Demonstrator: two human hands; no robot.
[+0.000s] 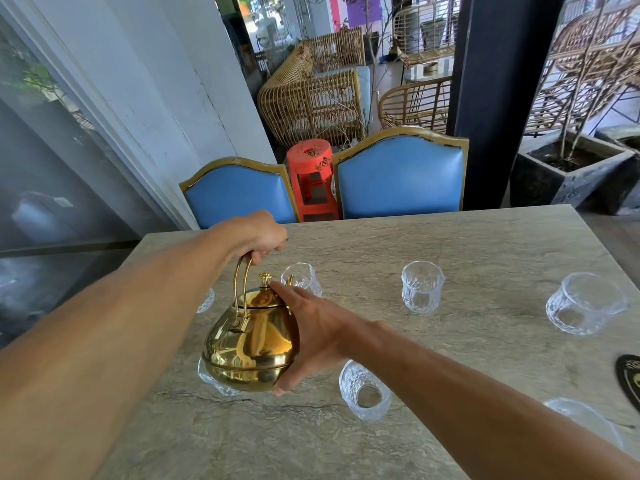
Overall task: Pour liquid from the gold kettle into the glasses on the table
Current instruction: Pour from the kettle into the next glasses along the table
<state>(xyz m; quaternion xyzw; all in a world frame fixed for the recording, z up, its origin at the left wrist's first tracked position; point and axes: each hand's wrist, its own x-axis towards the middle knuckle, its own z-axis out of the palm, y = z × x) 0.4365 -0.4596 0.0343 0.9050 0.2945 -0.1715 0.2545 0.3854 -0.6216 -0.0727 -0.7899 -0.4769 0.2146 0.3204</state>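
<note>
Head cam: what's the state?
— I see my left hand [254, 237] clenched round the arched handle of the shiny gold metal kettle [251, 337], lifted and tipped, spout over the far-left cut-glass tumbler [302, 280].
Right hand?
— Right hand [311, 336] spread wide, fingers on the lid, thumb under the belly.
Other glasses?
— Standing on the grey stone table [485, 237]; pour stream: cannot tell.

Two blue chairs [401, 176] flank a red stool [311, 178], with rattan furniture [311, 105] and a planter [568, 171] behind.
</note>
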